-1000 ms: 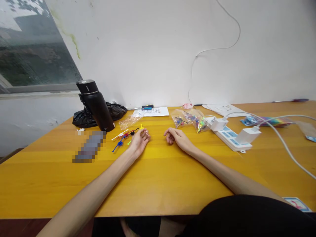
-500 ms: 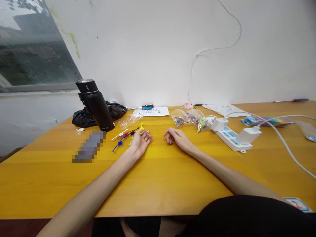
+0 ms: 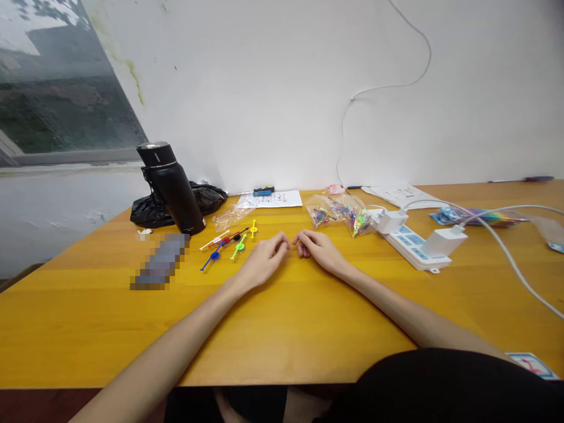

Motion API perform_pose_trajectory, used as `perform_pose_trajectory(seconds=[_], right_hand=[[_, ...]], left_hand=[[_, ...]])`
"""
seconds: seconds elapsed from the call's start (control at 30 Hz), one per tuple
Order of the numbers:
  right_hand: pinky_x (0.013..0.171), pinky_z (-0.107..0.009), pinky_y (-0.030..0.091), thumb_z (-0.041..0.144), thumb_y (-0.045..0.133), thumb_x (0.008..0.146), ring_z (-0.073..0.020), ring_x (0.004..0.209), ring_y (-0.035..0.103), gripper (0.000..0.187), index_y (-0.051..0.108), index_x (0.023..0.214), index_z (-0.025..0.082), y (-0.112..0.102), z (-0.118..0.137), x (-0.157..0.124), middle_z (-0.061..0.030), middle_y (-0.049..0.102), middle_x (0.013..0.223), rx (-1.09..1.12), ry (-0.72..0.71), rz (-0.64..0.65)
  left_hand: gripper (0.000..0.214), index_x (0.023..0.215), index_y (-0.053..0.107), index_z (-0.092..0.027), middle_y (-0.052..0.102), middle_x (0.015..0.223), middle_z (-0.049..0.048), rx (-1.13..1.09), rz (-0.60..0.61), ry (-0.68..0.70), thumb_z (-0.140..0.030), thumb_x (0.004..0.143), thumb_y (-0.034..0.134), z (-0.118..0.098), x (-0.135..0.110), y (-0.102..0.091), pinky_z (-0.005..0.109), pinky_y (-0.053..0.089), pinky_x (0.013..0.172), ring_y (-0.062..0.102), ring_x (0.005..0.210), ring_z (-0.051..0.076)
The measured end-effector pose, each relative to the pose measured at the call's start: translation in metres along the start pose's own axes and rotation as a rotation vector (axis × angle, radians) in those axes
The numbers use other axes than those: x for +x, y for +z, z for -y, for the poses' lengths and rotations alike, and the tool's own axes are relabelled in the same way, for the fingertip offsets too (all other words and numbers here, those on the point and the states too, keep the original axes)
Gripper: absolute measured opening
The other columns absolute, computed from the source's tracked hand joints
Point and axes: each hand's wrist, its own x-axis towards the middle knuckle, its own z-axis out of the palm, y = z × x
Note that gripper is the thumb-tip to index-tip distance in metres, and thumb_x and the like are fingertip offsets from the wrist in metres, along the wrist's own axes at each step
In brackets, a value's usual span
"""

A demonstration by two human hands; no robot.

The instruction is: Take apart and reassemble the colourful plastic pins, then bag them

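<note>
My left hand rests palm down on the table, its fingers loosely curled together and nothing visible in them. Close to its fingertips lies my right hand, also curled in with no object showing; a small gap separates the two. Left of my left hand, several plastic arrow-shaped spinners lie on the wood: a green spinner, a yellow spinner and a blue spinner. White, red and black ones overlap behind the blue one. The undersides of both hands are hidden.
A black flask stands by a black plastic bag, with a pixelated flat object in front. Bags of colourful parts and a power strip with chargers and cables lie to the right. A screwdriver lies behind.
My left hand has rolled from palm up to palm down and shifted right toward my right hand, uncovering the green and yellow spinners. My right hand has stayed in place.
</note>
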Motion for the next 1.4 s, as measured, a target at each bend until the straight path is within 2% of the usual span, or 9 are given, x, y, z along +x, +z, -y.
perform_pose_trajectory(seconds=[0.13, 0.23, 0.4, 0.53, 0.67, 0.9, 1.27, 1.33, 1.4], right_hand=[[0.06, -0.028, 0.032, 0.035, 0.048, 0.099, -0.0149, 0.06, 0.05, 0.031, 0.056, 0.072, 0.02, -0.008, 0.003, -0.007, -0.0005, 0.06, 0.064, -0.399, -0.039, -0.025], [0.057, -0.03, 0.024, 0.036, 0.053, 0.097, -0.0139, 0.055, 0.044, 0.035, 0.051, 0.065, 0.02, -0.013, 0.004, -0.011, -0.0003, 0.056, 0.06, -0.576, -0.062, 0.018], [0.059, -0.03, 0.023, 0.035, 0.053, 0.096, -0.0149, 0.057, 0.043, 0.037, 0.048, 0.062, 0.02, -0.014, 0.001, -0.015, -0.0019, 0.056, 0.062, -0.717, -0.134, 0.073], [0.063, -0.03, 0.027, 0.033, 0.05, 0.099, -0.0171, 0.065, 0.048, 0.034, 0.05, 0.067, 0.021, -0.016, -0.003, -0.022, -0.0038, 0.057, 0.07, -0.714, -0.217, 0.07], [0.065, -0.03, 0.03, 0.034, 0.051, 0.099, -0.017, 0.065, 0.046, 0.035, 0.05, 0.066, 0.021, -0.021, -0.003, -0.027, -0.0025, 0.055, 0.069, -0.652, -0.219, 0.065], [0.063, -0.028, 0.034, 0.047, 0.047, 0.101, -0.0159, 0.066, 0.049, 0.041, 0.061, 0.075, 0.018, -0.034, -0.001, -0.022, 0.0005, 0.057, 0.069, -0.312, 0.034, 0.121], [0.062, -0.028, 0.033, 0.044, 0.049, 0.101, -0.0153, 0.067, 0.048, 0.038, 0.061, 0.076, 0.018, -0.034, 0.001, -0.021, 0.0008, 0.057, 0.07, -0.431, -0.013, 0.162], [0.062, -0.028, 0.033, 0.044, 0.049, 0.101, -0.015, 0.066, 0.048, 0.038, 0.06, 0.076, 0.018, -0.035, 0.001, -0.021, 0.001, 0.057, 0.07, -0.439, -0.018, 0.162], [0.061, -0.028, 0.033, 0.044, 0.048, 0.101, -0.0148, 0.065, 0.047, 0.038, 0.059, 0.075, 0.018, -0.035, 0.001, -0.021, 0.0011, 0.056, 0.069, -0.449, -0.018, 0.16]], left_hand=[[0.014, 0.09, 0.069, -0.023, 0.071, 0.088, 0.0037, 0.232, 0.184, 0.091, -0.021, 0.092, 0.055, 0.005, -0.005, 0.001, 0.028, 0.039, 0.075, 0.061, 0.079, 0.021], [0.018, 0.095, 0.069, -0.024, 0.072, 0.092, 0.0044, 0.243, 0.199, 0.09, -0.021, 0.093, 0.052, 0.008, -0.005, 0.001, 0.029, 0.041, 0.076, 0.062, 0.081, 0.022], [0.019, 0.097, 0.068, -0.024, 0.072, 0.092, 0.0045, 0.281, 0.201, 0.098, -0.023, 0.094, 0.05, 0.01, -0.003, 0.002, 0.029, 0.042, 0.076, 0.062, 0.082, 0.022], [0.019, 0.097, 0.068, -0.024, 0.072, 0.092, 0.005, 0.287, 0.19, 0.112, -0.022, 0.094, 0.049, 0.01, -0.003, 0.003, 0.029, 0.042, 0.075, 0.063, 0.082, 0.022], [0.018, 0.096, 0.07, -0.024, 0.073, 0.09, 0.0053, 0.249, 0.17, 0.123, -0.023, 0.092, 0.052, 0.009, -0.004, 0.003, 0.03, 0.043, 0.075, 0.063, 0.081, 0.022], [0.019, 0.098, 0.069, -0.024, 0.073, 0.09, 0.0056, 0.326, 0.158, 0.172, -0.021, 0.093, 0.051, 0.009, -0.007, 0.002, 0.03, 0.043, 0.074, 0.064, 0.081, 0.023], [0.021, 0.099, 0.068, -0.024, 0.072, 0.092, 0.0052, 0.348, 0.178, 0.16, -0.019, 0.094, 0.048, 0.009, -0.008, 0.002, 0.03, 0.042, 0.072, 0.063, 0.079, 0.022], [0.021, 0.099, 0.068, -0.024, 0.071, 0.093, 0.0058, 0.332, 0.139, 0.178, -0.018, 0.094, 0.048, 0.008, -0.006, 0.0, 0.031, 0.043, 0.075, 0.062, 0.081, 0.022], [0.018, 0.097, 0.068, -0.023, 0.069, 0.095, 0.0072, 0.315, 0.027, 0.209, -0.018, 0.093, 0.051, 0.006, -0.002, -0.007, 0.033, 0.044, 0.082, 0.061, 0.087, 0.024]])
